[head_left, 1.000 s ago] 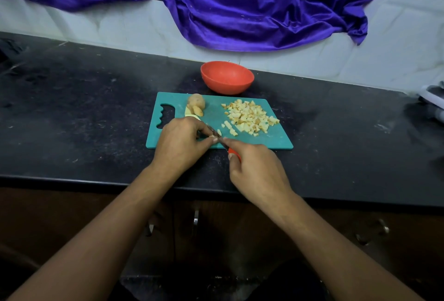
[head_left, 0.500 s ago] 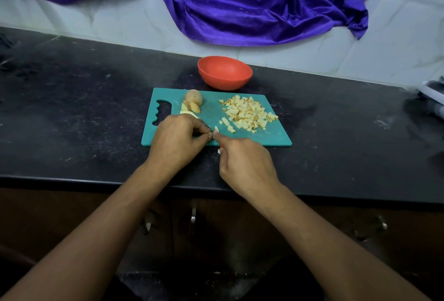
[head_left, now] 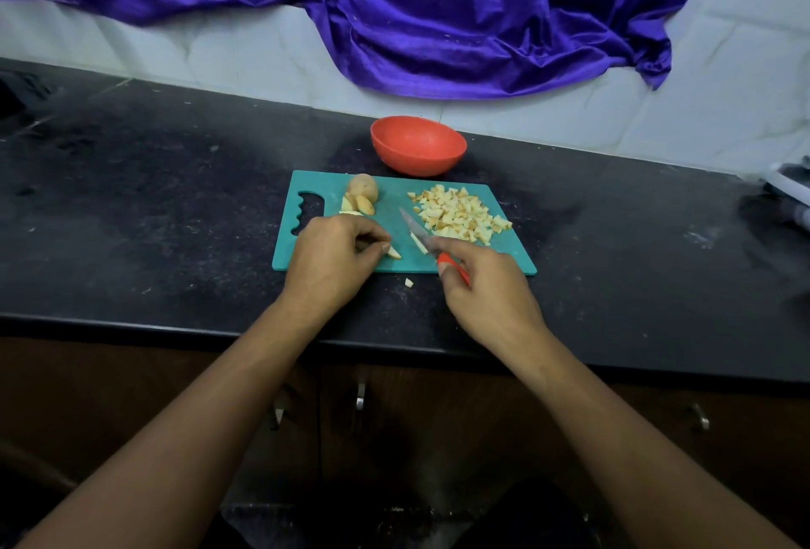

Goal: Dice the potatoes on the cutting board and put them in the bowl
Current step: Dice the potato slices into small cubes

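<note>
A teal cutting board (head_left: 517,261) lies on the black counter. On its right part sits a pile of diced potato (head_left: 458,213). At its back left stand a potato chunk (head_left: 362,186) and a few slices (head_left: 359,205). My left hand (head_left: 335,257) pinches a potato strip (head_left: 393,252) against the board. My right hand (head_left: 484,285) grips a red-handled knife (head_left: 420,235), blade pointing away, a potato piece stuck beside it. The red bowl (head_left: 418,145) stands just behind the board; it looks empty.
One loose potato cube (head_left: 408,283) lies on the black counter (head_left: 175,206) just in front of the board. Purple cloth (head_left: 438,9) hangs over the white wall behind. A white object (head_left: 789,186) sits at the far right. Cabinet doors with handles are below the counter edge.
My right hand has moved right and away from my left hand, bringing the knife blade into view. A potato cube now lies on the counter in front of the board.
</note>
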Tool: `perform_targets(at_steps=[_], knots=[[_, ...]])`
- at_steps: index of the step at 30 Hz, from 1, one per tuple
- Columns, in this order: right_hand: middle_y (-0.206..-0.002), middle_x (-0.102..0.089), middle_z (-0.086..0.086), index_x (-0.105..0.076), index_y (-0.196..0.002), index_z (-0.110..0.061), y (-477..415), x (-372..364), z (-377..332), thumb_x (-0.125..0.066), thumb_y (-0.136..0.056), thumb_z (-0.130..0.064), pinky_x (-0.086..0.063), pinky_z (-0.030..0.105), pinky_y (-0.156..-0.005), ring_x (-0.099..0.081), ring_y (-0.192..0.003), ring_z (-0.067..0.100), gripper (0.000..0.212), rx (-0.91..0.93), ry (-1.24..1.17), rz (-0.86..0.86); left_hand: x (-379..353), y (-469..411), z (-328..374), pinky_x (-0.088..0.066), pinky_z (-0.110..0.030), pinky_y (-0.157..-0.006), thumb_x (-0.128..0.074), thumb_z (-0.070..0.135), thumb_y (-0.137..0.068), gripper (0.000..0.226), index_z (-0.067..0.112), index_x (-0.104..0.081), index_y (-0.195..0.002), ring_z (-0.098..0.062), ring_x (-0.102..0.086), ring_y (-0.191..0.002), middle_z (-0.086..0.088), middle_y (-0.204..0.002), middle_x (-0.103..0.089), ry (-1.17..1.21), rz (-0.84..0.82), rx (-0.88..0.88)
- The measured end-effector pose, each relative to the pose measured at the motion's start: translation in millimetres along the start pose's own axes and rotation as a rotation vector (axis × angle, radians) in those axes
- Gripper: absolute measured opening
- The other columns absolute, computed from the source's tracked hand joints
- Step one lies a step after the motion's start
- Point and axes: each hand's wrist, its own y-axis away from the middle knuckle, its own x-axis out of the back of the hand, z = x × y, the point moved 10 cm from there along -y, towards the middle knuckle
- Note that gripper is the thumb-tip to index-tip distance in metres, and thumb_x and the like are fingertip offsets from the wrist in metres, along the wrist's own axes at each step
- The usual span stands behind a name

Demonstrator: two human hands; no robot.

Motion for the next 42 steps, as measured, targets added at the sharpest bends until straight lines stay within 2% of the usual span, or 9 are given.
perform_targets(at_steps=[3, 8, 12, 17, 23, 29, 36, 39, 42], knots=[[-0.112, -0.072, -0.012, -0.056, -0.144, -0.043, 8, -1, -12, -0.055, -0.104, -0.031, -0.051, 0.022, -0.061, -0.064, -0.073, 0.006, 0.042, 0.092, 0.053, -0.033, 4, -2, -6, -0.058, -0.026, -0.080, -0.074, 0.010, -0.088, 0.017, 0.025, -0.074, -0.097, -0.001, -0.065, -0.081, 0.014, -0.090, -0.069, 0.062, 0.054, -0.003], [-0.108, -0.073, -0.008, -0.052, -0.147, -0.042, 17, -18, -30, -0.050, -0.104, -0.034, -0.056, 0.037, -0.074, -0.064, -0.090, 0.012, 0.044, 0.248, 0.260, -0.085, 8, -3, -9, -0.057, -0.032, -0.080, -0.065, -0.004, -0.082, 0.028, 0.023, -0.067, -0.091, -0.008, -0.062, -0.083, 0.005, -0.095, -0.061, 0.056, 0.107, -0.013], [-0.099, -0.070, -0.005, -0.052, -0.148, -0.039, 0, -9, -17, -0.048, -0.105, -0.031, -0.050, 0.034, -0.066, -0.060, -0.081, 0.013, 0.044, 0.199, 0.372, -0.025, 6, -2, -8, -0.056, -0.032, -0.078, -0.064, -0.002, -0.081, 0.028, 0.025, -0.065, -0.087, -0.009, -0.060, -0.080, 0.006, -0.092, -0.060, 0.050, 0.094, -0.017], [-0.096, -0.071, -0.005, -0.056, -0.145, -0.042, -13, 1, 13, -0.052, -0.104, -0.032, -0.036, 0.025, -0.053, -0.050, -0.058, 0.006, 0.042, 0.071, 0.189, 0.056, -8, -1, 3, -0.057, -0.037, -0.076, -0.070, 0.009, -0.085, 0.022, 0.030, -0.070, -0.089, -0.006, -0.061, -0.079, 0.012, -0.091, -0.064, 0.061, -0.097, -0.095], [-0.120, -0.072, -0.013, -0.058, -0.143, -0.041, -9, 7, 24, -0.057, -0.103, -0.027, -0.038, 0.014, -0.049, -0.059, -0.066, -0.001, 0.042, 0.059, -0.040, 0.122, -29, 7, 21, -0.055, -0.040, -0.077, -0.080, 0.042, -0.079, 0.011, 0.037, -0.074, -0.086, -0.004, -0.063, -0.085, 0.014, -0.089, -0.066, 0.052, -0.343, -0.228], [-0.121, -0.072, -0.010, -0.055, -0.145, -0.042, -8, 5, 20, -0.055, -0.104, -0.030, -0.057, 0.032, -0.066, -0.063, -0.074, 0.005, 0.042, 0.081, 0.032, 0.114, -31, 7, 25, -0.040, -0.027, -0.066, -0.078, 0.051, -0.082, 0.017, 0.037, -0.071, -0.088, -0.003, -0.054, -0.083, 0.014, -0.085, -0.058, -0.130, -0.323, -0.274], [-0.116, -0.073, -0.009, -0.055, -0.145, -0.042, -7, 6, 19, -0.055, -0.104, -0.029, -0.052, 0.028, -0.057, -0.058, -0.061, 0.004, 0.042, 0.081, 0.043, 0.128, -35, 8, 29, -0.033, -0.020, -0.065, -0.069, 0.054, -0.089, 0.019, 0.035, -0.065, -0.090, 0.000, -0.048, -0.083, 0.015, -0.085, -0.054, -0.232, -0.317, -0.288], [-0.116, -0.073, -0.010, -0.055, -0.145, -0.041, -7, 6, 19, -0.055, -0.104, -0.029, -0.051, 0.026, -0.056, -0.058, -0.060, 0.004, 0.042, 0.077, 0.032, 0.126, -37, 9, 30, -0.034, -0.024, -0.069, -0.066, 0.053, -0.092, 0.017, 0.036, -0.064, -0.093, -0.002, -0.047, -0.085, 0.016, -0.088, -0.053, -0.263, -0.328, -0.291], [-0.113, -0.073, -0.011, -0.055, -0.145, -0.041, -7, 6, 19, -0.055, -0.104, -0.030, -0.051, 0.025, -0.055, -0.058, -0.059, 0.003, 0.042, 0.081, 0.023, 0.131, -36, 6, 29, -0.037, -0.025, -0.069, -0.065, 0.047, -0.095, 0.014, 0.034, -0.063, -0.094, -0.003, -0.052, -0.084, 0.014, -0.092, -0.057, -0.161, -0.322, -0.239]])
